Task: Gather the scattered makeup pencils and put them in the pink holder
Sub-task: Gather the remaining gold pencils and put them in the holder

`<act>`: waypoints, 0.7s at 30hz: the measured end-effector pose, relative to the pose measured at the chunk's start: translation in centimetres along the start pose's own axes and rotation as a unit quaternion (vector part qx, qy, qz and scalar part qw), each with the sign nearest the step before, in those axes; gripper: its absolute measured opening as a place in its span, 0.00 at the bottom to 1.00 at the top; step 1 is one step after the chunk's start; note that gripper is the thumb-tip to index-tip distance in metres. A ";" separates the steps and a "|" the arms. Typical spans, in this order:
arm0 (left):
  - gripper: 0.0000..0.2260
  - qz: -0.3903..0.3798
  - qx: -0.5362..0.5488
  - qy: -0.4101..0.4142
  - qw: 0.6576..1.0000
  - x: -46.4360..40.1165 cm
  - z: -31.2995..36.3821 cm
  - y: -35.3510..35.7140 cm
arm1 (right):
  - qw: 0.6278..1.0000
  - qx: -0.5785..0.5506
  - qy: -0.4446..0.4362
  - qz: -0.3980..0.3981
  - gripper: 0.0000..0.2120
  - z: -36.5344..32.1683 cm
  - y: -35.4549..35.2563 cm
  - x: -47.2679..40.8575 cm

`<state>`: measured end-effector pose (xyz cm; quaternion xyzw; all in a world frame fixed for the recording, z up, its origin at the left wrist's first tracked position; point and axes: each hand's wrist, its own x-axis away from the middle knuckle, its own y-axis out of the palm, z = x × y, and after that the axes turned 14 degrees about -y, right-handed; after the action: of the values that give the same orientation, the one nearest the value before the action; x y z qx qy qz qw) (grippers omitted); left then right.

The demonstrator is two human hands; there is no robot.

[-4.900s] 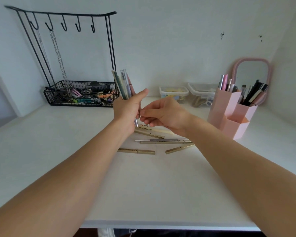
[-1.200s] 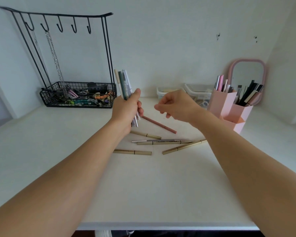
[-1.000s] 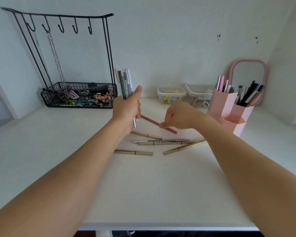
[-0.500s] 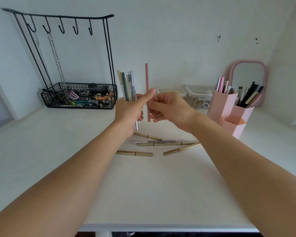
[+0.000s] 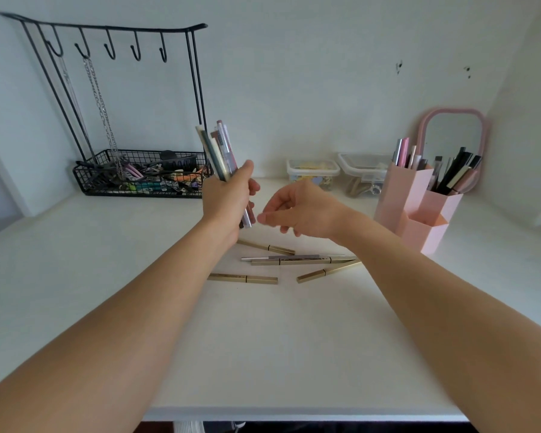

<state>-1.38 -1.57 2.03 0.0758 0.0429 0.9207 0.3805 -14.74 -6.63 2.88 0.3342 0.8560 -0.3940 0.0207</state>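
Observation:
My left hand (image 5: 228, 198) grips an upright bundle of makeup pencils (image 5: 220, 150) above the middle of the white table. My right hand (image 5: 297, 209) hovers just to its right, fingers loosely spread and holding nothing. Several gold pencils lie on the table below: one (image 5: 266, 246) nearest the hands, one (image 5: 242, 278) at the front left, one (image 5: 327, 272) at the front right, and a long pair (image 5: 297, 260) side by side between them. The pink holder (image 5: 417, 210) stands at the right with several pencils and brushes in it.
A black wire basket (image 5: 138, 176) with a hook rack stands at the back left against the wall. Two clear plastic boxes (image 5: 313, 170) sit at the back centre. A pink-framed mirror (image 5: 453, 135) leans behind the holder. The table's front edge (image 5: 294, 414) runs along the bottom.
My right hand picked the reddish pencil off the table, raised it and passed it into the bundle in my left hand, then let go and drew back slightly.

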 end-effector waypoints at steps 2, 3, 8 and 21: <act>0.08 -0.010 0.025 -0.008 1.000 -0.2 0.1 -0.1 | 0.997 0.069 -0.008 -0.043 0.11 0.1 0.3 0.1; 0.08 -0.013 0.033 -0.014 0.999 -0.3 0.1 -0.2 | 0.994 0.091 -0.011 -0.056 0.11 0.2 0.5 0.2; 0.13 -0.010 0.055 -0.021 0.998 -0.1 0.2 0.0 | 0.987 0.148 -0.029 -0.062 0.08 0.5 1.3 0.3; 0.19 -0.041 0.029 -0.038 0.998 0.1 0.4 0.0 | 0.987 0.080 0.080 0.109 0.08 1.8 -1.8 -0.3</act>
<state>-1.34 -1.49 2.39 0.1200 0.0580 0.8989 0.4173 -15.98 -8.85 2.96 0.4569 0.7787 -0.4288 -0.0322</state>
